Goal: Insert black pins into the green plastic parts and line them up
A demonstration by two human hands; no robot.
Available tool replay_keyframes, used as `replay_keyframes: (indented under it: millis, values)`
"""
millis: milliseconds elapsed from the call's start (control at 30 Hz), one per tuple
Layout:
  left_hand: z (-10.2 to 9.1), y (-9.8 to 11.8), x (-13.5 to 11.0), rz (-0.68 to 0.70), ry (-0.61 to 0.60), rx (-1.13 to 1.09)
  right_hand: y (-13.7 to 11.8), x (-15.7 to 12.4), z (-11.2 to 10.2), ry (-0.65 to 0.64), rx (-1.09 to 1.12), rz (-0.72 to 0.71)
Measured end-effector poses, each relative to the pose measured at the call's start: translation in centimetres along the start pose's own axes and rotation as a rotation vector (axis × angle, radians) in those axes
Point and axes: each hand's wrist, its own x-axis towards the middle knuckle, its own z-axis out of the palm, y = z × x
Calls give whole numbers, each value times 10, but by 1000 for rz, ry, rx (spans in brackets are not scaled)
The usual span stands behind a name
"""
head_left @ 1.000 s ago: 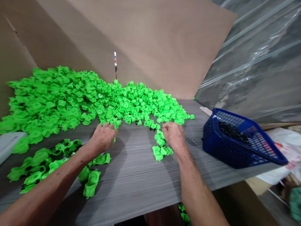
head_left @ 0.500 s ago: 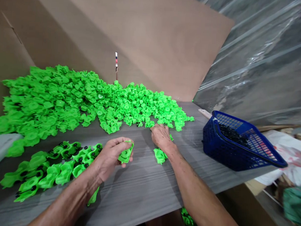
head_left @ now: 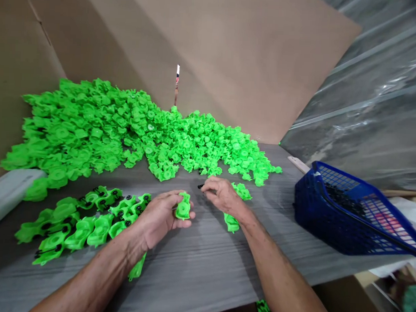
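My left hand [head_left: 160, 215] grips a bright green plastic piece [head_left: 183, 207] above the grey table [head_left: 197, 265]. Close to its right, my right hand [head_left: 222, 195] pinches a small black part [head_left: 200, 186] between thumb and fingertips. Under and beside my right hand lie a few loose green pieces [head_left: 239, 191]. A big heap of green pieces [head_left: 127, 135] fills the back of the table. To the left of my left hand lies a group of green pieces with black parts fitted [head_left: 86, 220].
A blue mesh basket [head_left: 345, 220] with black parts inside stands at the right table edge. Cardboard sheets [head_left: 232, 52] wall the back and left. A grey bar [head_left: 8, 199] lies at the left. Plastic sheeting hangs at the right.
My left hand took a green piece from the heap and drew it toward me. My right hand came off the loose pieces and now pinches a small black part beside it.
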Motion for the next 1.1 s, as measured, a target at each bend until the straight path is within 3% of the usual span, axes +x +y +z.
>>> replay_keyframes:
  millis: [133, 233, 333, 467, 600, 700, 833, 1000, 1100]
  values:
    - [-3, -2, 0, 32, -34, 42, -17, -10, -1, 183, 335, -3]
    - [-4, -6, 2, 70, -46, 68, -34, -16, -3, 239, 488, 6]
    - [-4, -8, 3, 85, -31, 94, -47, -18, -2, 255, 583, -80]
    - [-3, -10, 4, 97, -44, 132, -54, -16, 3, 227, 587, -160]
    - [-3, -9, 3, 141, -51, 148, -55, -15, 7, 205, 520, -147]
    - [-3, -10, 3, 160, -57, 192, -57, -15, 9, 257, 495, -121]
    - [-3, -12, 4, 154, -43, 272, -52, -13, 13, 374, 500, 43]
    - [-2, -13, 6, 236, 104, 408, -37, -11, 20, 243, 627, 407]
    - [-2, -13, 6, 241, 95, 381, -30, -10, 20, 237, 686, 467]
